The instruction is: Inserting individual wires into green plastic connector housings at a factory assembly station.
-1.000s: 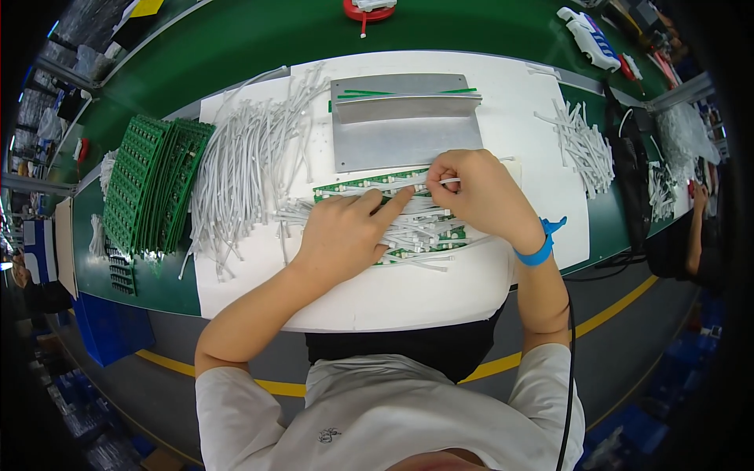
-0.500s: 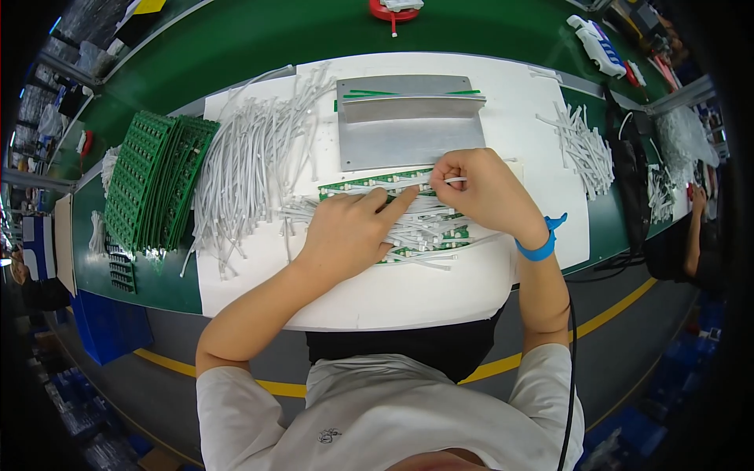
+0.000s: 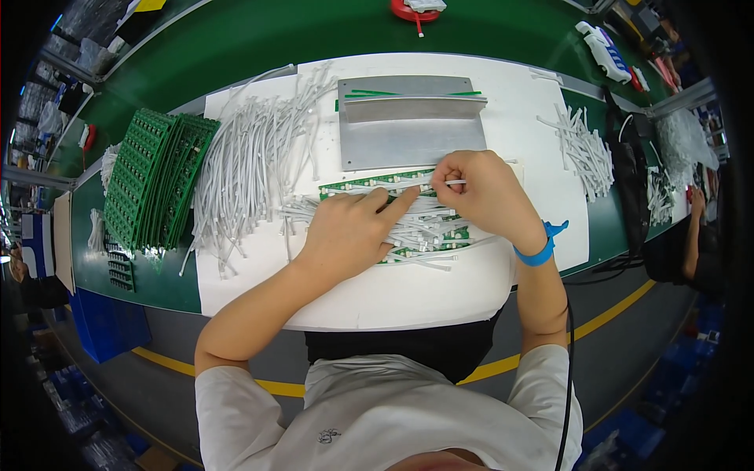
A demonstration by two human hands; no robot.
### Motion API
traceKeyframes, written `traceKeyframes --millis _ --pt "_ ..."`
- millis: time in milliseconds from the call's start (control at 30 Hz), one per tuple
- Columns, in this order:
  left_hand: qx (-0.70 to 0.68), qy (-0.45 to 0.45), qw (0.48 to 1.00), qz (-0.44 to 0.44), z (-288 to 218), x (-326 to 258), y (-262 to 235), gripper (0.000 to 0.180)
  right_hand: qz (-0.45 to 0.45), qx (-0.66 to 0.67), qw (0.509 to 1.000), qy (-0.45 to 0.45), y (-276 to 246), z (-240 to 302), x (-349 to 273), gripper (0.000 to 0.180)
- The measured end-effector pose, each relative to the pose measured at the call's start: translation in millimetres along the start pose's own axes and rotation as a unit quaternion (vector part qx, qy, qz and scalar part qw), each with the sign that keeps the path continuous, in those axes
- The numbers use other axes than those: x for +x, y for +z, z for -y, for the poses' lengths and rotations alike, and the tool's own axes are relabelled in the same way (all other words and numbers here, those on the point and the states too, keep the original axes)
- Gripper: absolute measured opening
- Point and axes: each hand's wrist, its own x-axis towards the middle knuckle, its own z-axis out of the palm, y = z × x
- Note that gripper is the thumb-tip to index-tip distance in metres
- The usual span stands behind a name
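A green circuit board panel point(image 3: 336, 189) lies on white paper in front of me, largely covered by short white cables point(image 3: 424, 228) with small white connectors. My left hand point(image 3: 345, 231) rests on the panel and its cables, fingers stretched out, index fingertip beside the connectors along the far row. At that row's right part, my right hand point(image 3: 491, 192) pinches one white cable point(image 3: 455, 182) between thumb and forefinger. Its far end is hidden by the fingers, so I cannot tell whether it is plugged in. A blue band point(image 3: 536, 250) circles my right wrist.
Beyond the panel stands a grey metal fixture point(image 3: 416, 141) with a raised ledge. To the left lie a large pile of white cables point(image 3: 251, 157) and stacked green boards point(image 3: 149, 180). Another cable pile point(image 3: 585, 153) is at the right. A person's arm point(image 3: 694, 235) shows at far right.
The view has shifted slightly. Both hands keep nearly the same place and grip; the right hand has turned a little at the wrist.
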Motion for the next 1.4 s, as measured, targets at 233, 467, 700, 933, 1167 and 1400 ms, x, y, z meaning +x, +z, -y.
traceKeyframes --millis 233,467,700,933,1167,1400 --pt "0.011 0.003 1.0 0.026 -1 1 -4 0.082 -0.055 -0.057 0.996 -0.032 6 1 -1 0.009" --pt "0.002 0.003 1.0 0.021 -1 2 -3 0.081 -0.056 -0.042 0.997 -0.018 6 -2 -1 0.009" --pt "0.003 0.0 1.0 0.022 0 1 -2 0.082 -0.022 -0.009 1.0 -0.009 2 -4 2 0.009" --pt "0.0 0.0 1.0 0.027 0 2 -4 0.081 -0.003 0.026 1.0 0.002 0 -4 2 0.007" --pt "0.003 -0.006 0.999 0.033 -1 1 -5 0.081 -0.024 -0.001 1.0 -0.017 6 -2 0 0.008" --pt "-0.001 0.005 0.999 0.035 0 2 -3 0.082 -0.084 -0.057 0.995 -0.012 12 1 -6 0.004"
